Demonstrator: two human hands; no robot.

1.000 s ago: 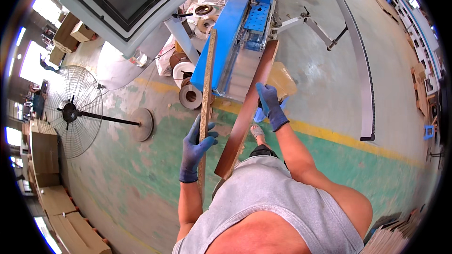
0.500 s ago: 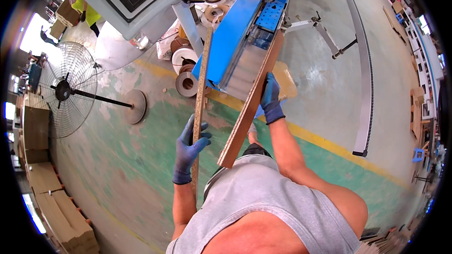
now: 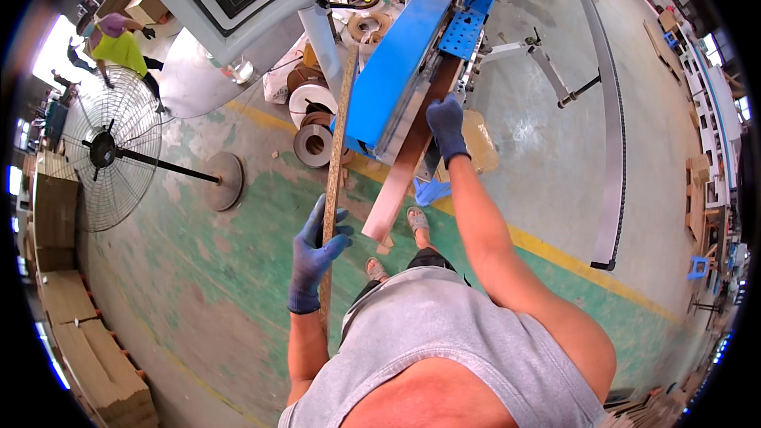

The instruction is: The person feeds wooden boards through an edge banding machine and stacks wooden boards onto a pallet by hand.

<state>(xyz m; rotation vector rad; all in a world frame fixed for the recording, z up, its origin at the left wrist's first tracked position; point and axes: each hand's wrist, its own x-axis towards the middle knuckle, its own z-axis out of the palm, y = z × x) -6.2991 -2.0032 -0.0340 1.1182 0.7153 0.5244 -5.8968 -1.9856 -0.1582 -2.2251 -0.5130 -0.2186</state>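
My left hand, in a blue-grey glove, is closed around a long, narrow particleboard strip held on edge, its far end up beside the blue machine cover. To the right, my gloved right hand has its fingers curled at the right edge of a reddish-brown board. That board lies flat on the machine's bed, its far part running in beside the cover and its near end sticking out toward me. The fingertips of my right hand are partly hidden.
A grey-framed panel overhangs the upper left. Rolls of edging tape lie left of the machine. A round-cage fan stands farther left, near a person in a yellow vest. A long metal rail extends at right.
The brown board has tipped from on edge to flat and moved forward into the machine. My right hand has moved forward and curled its fingers. My left hand has hardly moved.
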